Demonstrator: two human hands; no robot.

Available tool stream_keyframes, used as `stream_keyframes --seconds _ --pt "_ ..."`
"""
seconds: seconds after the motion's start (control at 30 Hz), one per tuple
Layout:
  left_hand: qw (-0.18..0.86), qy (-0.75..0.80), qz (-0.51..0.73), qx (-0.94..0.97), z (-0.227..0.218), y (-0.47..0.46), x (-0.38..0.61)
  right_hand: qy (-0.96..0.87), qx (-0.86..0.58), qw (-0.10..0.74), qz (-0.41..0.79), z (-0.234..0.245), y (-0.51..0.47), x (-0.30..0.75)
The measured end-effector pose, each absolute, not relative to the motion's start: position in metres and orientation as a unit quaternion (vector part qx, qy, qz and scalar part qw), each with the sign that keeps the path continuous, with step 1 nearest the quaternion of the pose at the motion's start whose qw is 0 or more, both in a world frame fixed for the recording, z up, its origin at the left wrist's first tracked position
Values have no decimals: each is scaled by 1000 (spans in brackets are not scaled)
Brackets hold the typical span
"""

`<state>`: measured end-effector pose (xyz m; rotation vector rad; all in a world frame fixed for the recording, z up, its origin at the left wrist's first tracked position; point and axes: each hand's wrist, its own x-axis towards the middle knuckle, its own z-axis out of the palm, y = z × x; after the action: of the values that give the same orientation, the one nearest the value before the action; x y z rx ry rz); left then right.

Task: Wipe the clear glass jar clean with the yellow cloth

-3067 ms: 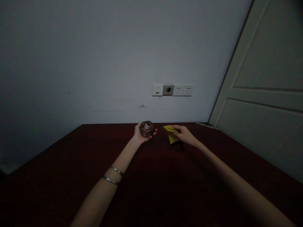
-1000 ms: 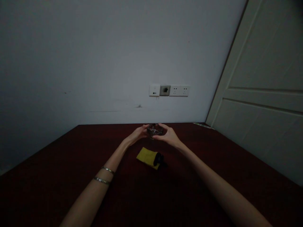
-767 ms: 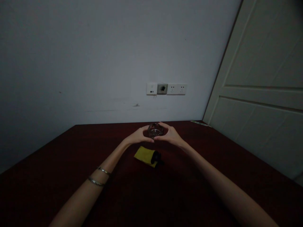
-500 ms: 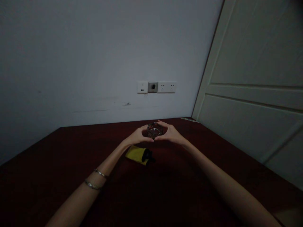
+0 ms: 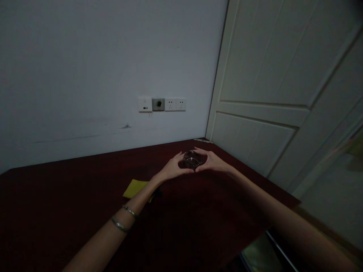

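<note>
A small clear glass dish [image 5: 192, 159], like an ashtray, sits between both my hands over the dark red table [image 5: 85, 181]. My left hand [image 5: 172, 170] curls round its left side and my right hand [image 5: 213, 162] round its right side, thumbs and fingers closed on the rim. Whether the dish rests on the table or is lifted is unclear. A yellow cloth [image 5: 134, 188] lies flat on the table to the left, partly behind my left forearm, which wears two thin bangles [image 5: 124, 218].
A pale wall with a row of sockets [image 5: 161, 104] stands behind the table. A cream panelled door [image 5: 272, 113] closes off the right side. The table's right edge [image 5: 272, 189] runs near my right forearm, with floor below it.
The view has swung to the right, so the cloth and sockets slid left. Earlier my right hand let go of the yellow cloth and joined the left on the glass dish.
</note>
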<state>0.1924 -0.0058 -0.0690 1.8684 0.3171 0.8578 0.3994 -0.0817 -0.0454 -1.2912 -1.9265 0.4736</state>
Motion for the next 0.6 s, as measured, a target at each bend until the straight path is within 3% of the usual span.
stream_keyframes --seconds 0.3,0.6 --pt "503 142 299 798 -94 -4 217 -754 -517 347 209 -72 -86 426" --pt "287 247 151 913 -94 1 216 -742 -526 343 235 -104 -70 429"
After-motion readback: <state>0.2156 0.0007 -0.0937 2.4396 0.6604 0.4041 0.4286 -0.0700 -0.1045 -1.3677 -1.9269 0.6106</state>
